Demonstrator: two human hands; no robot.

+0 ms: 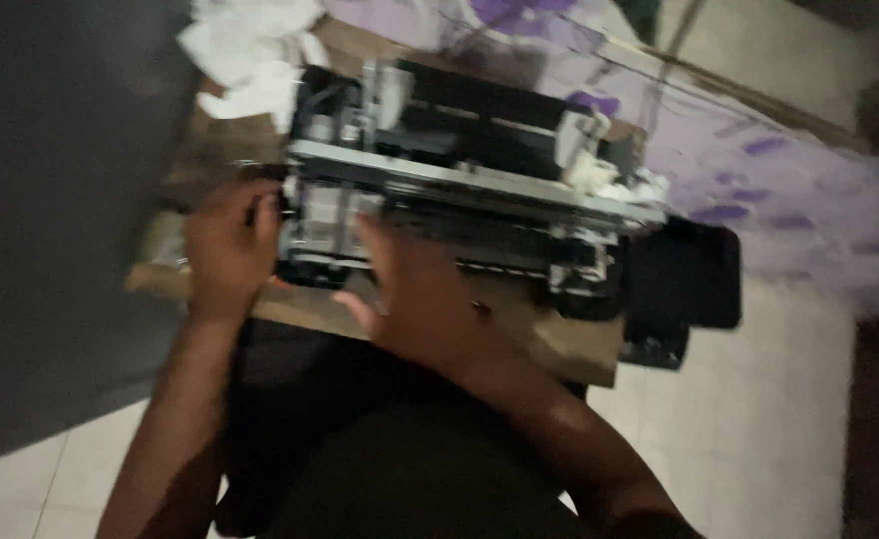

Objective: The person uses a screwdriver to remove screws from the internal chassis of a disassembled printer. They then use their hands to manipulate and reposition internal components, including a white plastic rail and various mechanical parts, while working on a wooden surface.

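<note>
An opened printer (479,190), its black and grey inner frame bare, rests on a sheet of brown cardboard (549,344). My left hand (228,250) is pressed against the printer's left end, its fingers curled around the edge there. My right hand (415,289) lies flat on the front of the mechanism near its left part, fingers pointing up toward the metal rail (459,180). The view is dim and blurred, so small parts under the hands cannot be made out.
Crumpled white cloth or paper (250,50) lies at the back left. A black plastic panel (684,279) sits to the printer's right. Purple patterned fabric (759,170) spreads behind. A dark wall (50,200) stands on the left, pale floor tiles (749,429) lie below.
</note>
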